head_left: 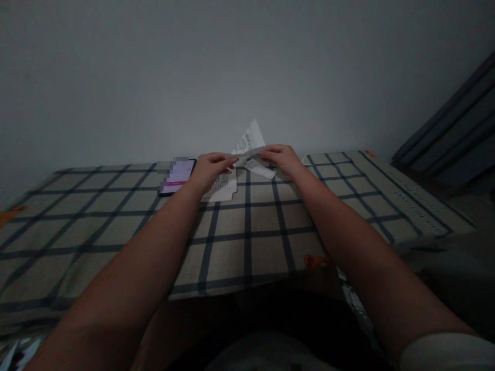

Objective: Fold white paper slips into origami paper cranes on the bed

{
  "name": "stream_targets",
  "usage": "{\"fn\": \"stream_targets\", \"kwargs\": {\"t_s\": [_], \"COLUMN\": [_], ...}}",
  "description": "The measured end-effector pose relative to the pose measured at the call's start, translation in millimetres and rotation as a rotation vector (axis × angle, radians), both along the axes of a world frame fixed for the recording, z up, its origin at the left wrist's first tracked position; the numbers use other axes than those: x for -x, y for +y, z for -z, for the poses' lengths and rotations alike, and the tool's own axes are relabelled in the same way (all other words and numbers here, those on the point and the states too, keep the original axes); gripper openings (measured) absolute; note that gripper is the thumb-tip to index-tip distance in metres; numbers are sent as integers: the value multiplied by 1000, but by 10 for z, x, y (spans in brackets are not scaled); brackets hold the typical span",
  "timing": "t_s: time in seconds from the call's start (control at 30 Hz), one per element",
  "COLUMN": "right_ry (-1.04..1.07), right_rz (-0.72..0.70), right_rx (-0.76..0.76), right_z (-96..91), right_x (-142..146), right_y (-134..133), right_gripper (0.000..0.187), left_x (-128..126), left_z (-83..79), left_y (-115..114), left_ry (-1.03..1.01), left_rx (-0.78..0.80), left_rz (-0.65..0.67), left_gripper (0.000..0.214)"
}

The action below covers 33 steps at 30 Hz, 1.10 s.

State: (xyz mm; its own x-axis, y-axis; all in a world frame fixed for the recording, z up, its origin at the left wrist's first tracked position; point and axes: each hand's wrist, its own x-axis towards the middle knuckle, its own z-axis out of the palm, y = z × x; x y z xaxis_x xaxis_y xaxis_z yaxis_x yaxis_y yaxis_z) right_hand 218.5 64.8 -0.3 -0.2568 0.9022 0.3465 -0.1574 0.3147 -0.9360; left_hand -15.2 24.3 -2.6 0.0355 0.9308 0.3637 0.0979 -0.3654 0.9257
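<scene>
Both arms reach forward over a table with a checked cloth (247, 232). My left hand (211, 170) and my right hand (282, 157) each pinch an end of a printed paper receipt (250, 140), which stands up between them above the cloth. A second receipt (223, 186) lies flat on the cloth under my left hand. Another small slip (260, 168) lies beneath the held one.
A phone (177, 176) with a lit pinkish screen lies on the cloth left of my left hand. A bare grey wall stands right behind the table. A dark slatted object (456, 139) leans at the far right. An orange print (314, 262) marks the cloth's front edge.
</scene>
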Motion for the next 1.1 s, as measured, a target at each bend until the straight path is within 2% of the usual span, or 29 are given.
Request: {"fn": "stream_targets", "kwargs": {"t_s": [0.23, 0.33, 0.43, 0.63, 0.83, 1.0, 1.1], "right_ry": [50, 46, -1, -30, 50, 83, 70], "right_rz": [44, 37, 34, 18, 44, -132, -146], "right_rx": [56, 74, 71, 12, 70, 147, 162], "right_z": [12, 36, 65, 80, 47, 112, 129], "right_x": [37, 48, 52, 86, 144, 174, 183], "right_y": [28, 48, 60, 20, -30, 2, -14], "right_gripper": [15, 13, 13, 13, 39, 13, 8], "left_x": [6, -5, -12, -22, -40, -55, -56], "left_z": [10, 10, 31, 132, 120, 126, 143], "left_y": [23, 15, 15, 69, 37, 35, 36], "left_ry": [-4, -27, -25, -50, -53, -36, -14], "left_rx": [-12, 22, 136, 275, 294, 242, 255], "left_rz": [-59, -9, 79, 162, 155, 101, 110], "left_gripper": [35, 47, 63, 38, 34, 35, 29]}}
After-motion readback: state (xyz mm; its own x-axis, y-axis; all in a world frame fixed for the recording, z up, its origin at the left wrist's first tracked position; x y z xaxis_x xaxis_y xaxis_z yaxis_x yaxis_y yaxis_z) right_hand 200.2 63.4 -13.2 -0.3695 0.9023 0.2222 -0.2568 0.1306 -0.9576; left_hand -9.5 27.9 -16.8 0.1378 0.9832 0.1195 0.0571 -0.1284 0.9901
